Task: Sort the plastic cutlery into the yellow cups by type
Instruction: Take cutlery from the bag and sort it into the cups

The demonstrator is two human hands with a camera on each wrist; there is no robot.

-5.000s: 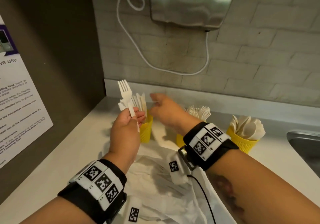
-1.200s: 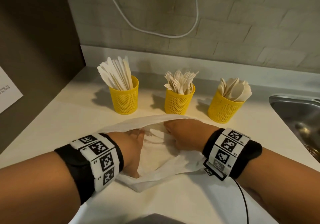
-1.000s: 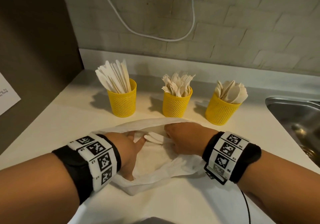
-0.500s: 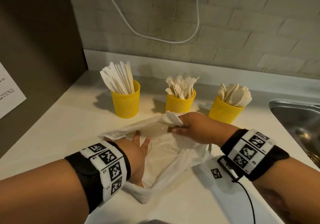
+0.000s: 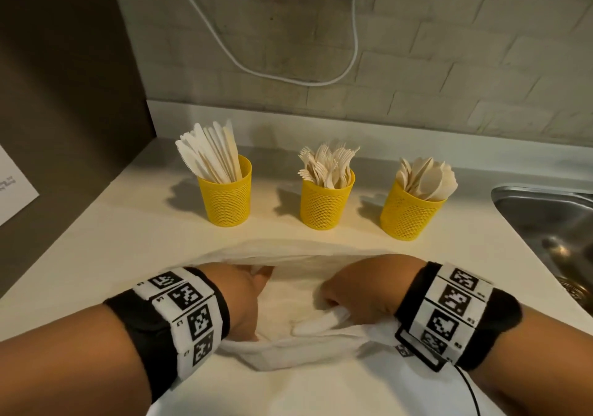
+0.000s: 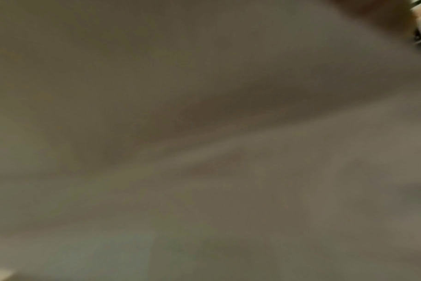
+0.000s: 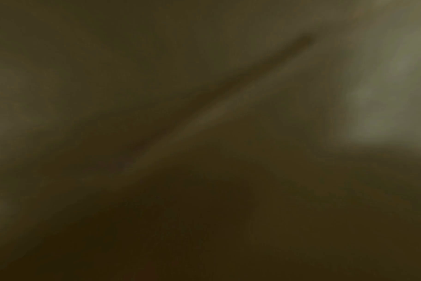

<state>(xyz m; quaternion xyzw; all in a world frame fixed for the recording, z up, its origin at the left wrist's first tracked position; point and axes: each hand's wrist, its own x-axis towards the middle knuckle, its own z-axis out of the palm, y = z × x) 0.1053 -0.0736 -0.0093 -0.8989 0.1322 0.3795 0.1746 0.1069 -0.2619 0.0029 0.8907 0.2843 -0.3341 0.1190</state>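
We have both hands down in the white bag (image 5: 288, 348) — left hand (image 5: 244, 300) deep inside, fingers hidden, so its grip we cannot tell; right hand (image 5: 359, 290) curled, seemingly pinching a pale piece (image 5: 316, 325), maybe a spoon. We judge we're fishing out leftovers; next comes identifying it and dropping it in its cup. Three yellow cups: knives (image 5: 210, 152), forks (image 5: 327, 166), spoons (image 5: 426, 178) — one apiece.

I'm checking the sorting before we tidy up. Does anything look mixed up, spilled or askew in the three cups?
Nothing stands out. Knives fill the left cup, forks the middle cup, spoons the right cup; all three stand upright.
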